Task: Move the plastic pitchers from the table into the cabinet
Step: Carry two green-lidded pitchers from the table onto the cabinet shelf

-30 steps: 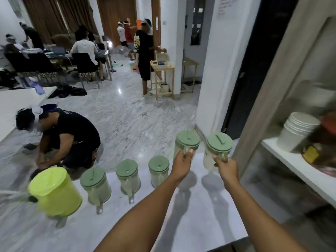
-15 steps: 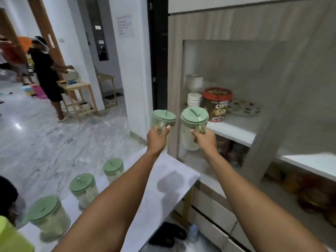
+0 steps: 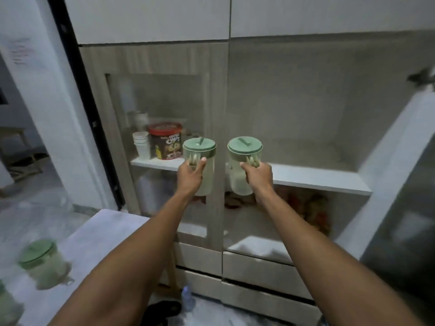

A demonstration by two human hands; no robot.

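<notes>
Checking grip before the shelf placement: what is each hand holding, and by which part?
The left hand grips one green-lidded pitcher by its handle; the right hand grips another pitcher by its handle.

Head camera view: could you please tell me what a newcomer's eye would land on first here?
Two clear plastic pitchers with green lids, held up at centre frame before the cabinet: one in the left hand, one in the right hand. Behind them, on the white shelf, stand a red-lidded Choco Chips tub and stacked white cups. Another pitcher sits blurred on the table at lower left.
</notes>
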